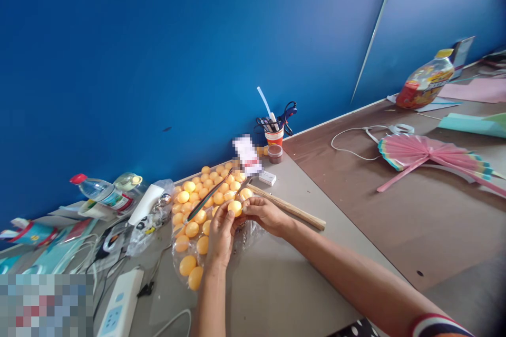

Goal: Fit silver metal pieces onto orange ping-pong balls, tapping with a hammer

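Between the fingertips of both hands is an orange ping-pong ball (234, 208). My left hand (221, 231) pinches it from the left side, thumb towards me. From the right, my right hand (265, 215) closes its thumb and fingers on the same ball. Just behind and to the left lies a clear plastic bag (182, 259) full of many similar orange balls (192, 229). Dark tweezers (209, 196) rest across the bag. A wooden stick (292, 207) lies on the table beyond my right hand, beside a small white box (268, 178).
A paper cup (274, 137) of pens and a glue gun stands by the blue wall, with a small lidded jar (275, 154) before it. Bottles (103, 193), cables and a power strip (122, 303) crowd the left. At right lie a pink paper fan (427, 152) and a drink bottle (425, 83).
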A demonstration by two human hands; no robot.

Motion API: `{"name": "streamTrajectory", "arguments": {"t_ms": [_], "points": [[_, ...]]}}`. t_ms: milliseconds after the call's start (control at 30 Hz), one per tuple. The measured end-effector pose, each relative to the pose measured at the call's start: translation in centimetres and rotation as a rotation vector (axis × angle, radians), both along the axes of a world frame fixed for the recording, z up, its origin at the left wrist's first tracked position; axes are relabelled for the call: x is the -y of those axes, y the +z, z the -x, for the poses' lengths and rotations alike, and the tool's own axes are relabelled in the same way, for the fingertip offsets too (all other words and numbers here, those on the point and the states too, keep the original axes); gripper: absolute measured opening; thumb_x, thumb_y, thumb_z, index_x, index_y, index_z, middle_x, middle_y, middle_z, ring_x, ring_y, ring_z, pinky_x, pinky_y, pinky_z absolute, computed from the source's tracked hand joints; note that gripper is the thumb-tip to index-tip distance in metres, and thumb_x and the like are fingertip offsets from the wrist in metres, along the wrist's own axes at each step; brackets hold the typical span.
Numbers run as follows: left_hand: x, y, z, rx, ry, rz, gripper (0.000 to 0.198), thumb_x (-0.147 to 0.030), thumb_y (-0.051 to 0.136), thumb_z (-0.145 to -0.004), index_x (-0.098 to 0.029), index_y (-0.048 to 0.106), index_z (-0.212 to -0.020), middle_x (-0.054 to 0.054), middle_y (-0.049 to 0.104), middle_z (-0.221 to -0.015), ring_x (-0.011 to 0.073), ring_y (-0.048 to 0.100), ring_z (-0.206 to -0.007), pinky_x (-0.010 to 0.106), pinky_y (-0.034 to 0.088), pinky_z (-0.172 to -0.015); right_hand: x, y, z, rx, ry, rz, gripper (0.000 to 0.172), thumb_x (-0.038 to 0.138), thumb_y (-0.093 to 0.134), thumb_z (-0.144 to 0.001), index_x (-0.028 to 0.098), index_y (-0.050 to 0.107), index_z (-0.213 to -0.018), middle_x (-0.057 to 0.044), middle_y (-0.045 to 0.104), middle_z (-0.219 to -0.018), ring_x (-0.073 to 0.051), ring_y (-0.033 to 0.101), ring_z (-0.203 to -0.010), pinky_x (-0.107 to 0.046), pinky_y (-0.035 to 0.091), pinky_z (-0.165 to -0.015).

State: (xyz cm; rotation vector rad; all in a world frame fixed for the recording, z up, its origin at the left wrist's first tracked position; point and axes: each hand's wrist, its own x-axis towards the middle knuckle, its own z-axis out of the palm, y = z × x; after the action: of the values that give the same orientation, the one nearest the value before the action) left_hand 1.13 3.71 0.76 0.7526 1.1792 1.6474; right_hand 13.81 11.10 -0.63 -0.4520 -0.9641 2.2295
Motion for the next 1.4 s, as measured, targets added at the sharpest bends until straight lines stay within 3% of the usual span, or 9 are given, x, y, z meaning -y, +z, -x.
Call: {"name": "streamTrajectory", "arguments": {"t_ms": [367, 700, 1100, 1400], "points": [[0.2, -0.2, 0.1, -0.054, -0.012, 0.012, 0.037, -0.042, 0.08, -0.074, -0.022, 0.069, -0.103, 0.008, 0.075, -0.107, 0.0281, 0.07, -0.102, 0.041, 0.058, -0.088, 0.0, 0.0, -0.1, -0.01, -0.006, 0.024, 0.035, 0.035, 0.09, -0.058, 0.015, 0.063, -0.068, 0.001, 0.067, -0.069, -0.014, 0.063, -0.068, -0.032, 0.049, -0.08], [0.2, -0.3, 0.0, -0.066, -0.009, 0.004, 0.034, -0.04, 0.079, -0.076, -0.022, 0.071, -0.104, 0.007, 0.075, -0.107, 0.0255, 0.072, -0.095, 0.037, 0.059, -0.083, 0.2, 0.2, -0.1, -0.016, -0.005, 0.021, 0.038, 0.038, 0.09, -0.057, 0.014, 0.062, -0.068, 0.0, 0.068, -0.067, -0.016, 0.066, -0.068, -0.035, 0.051, -0.081], [0.1, -1.4, 0.4, -0.15, 0.048, 0.028, 0.038, -0.036, 0.081, -0.075, -0.021, 0.073, -0.108, 0.01, 0.074, -0.112, 0.0271, 0.068, -0.105, 0.034, 0.057, -0.085, 0.3, 0.1, 0.1, 0.026, -0.072, 0.067, 0.039, 0.032, 0.09, -0.054, 0.016, 0.056, -0.061, 0.003, 0.061, -0.06, -0.014, 0.063, -0.061, -0.034, 0.052, -0.075], [0.0, 0.7, -0.8, 0.158, 0.01, -0.028, 0.032, -0.035, 0.082, -0.074, -0.018, 0.074, -0.099, 0.008, 0.078, -0.097, 0.0245, 0.074, -0.088, 0.037, 0.06, -0.081, 0.3, 0.6, 0.1, -0.026, -0.074, 0.132, 0.036, 0.027, 0.09, -0.054, 0.015, 0.059, -0.066, 0.0, 0.065, -0.067, -0.012, 0.061, -0.063, -0.027, 0.049, -0.068]]}}
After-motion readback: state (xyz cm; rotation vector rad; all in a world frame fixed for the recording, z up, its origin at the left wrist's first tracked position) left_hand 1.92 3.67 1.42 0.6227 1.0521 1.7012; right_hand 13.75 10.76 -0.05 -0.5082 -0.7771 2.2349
